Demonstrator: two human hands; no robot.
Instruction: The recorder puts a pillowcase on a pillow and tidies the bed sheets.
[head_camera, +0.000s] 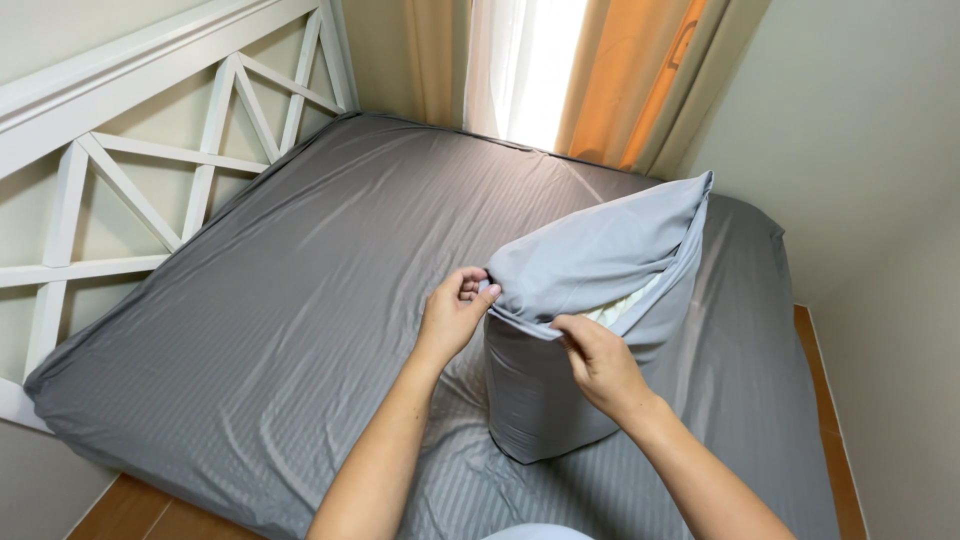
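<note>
A pillow in a grey pillowcase (590, 300) stands upright on the bed, its open end facing me with a strip of pale pillow (622, 305) showing inside. My left hand (455, 312) pinches the left corner of the case's opening. My right hand (600, 365) grips the near edge of the opening's flap. Both arms reach in from the bottom of the view.
The bed is covered by a grey striped fitted sheet (300, 300). A white headboard with crossed bars (150, 150) stands on the left. Beige curtains and a bright window (530, 70) are at the far end. A plain wall runs along the right, with wooden floor (830, 400) beside it.
</note>
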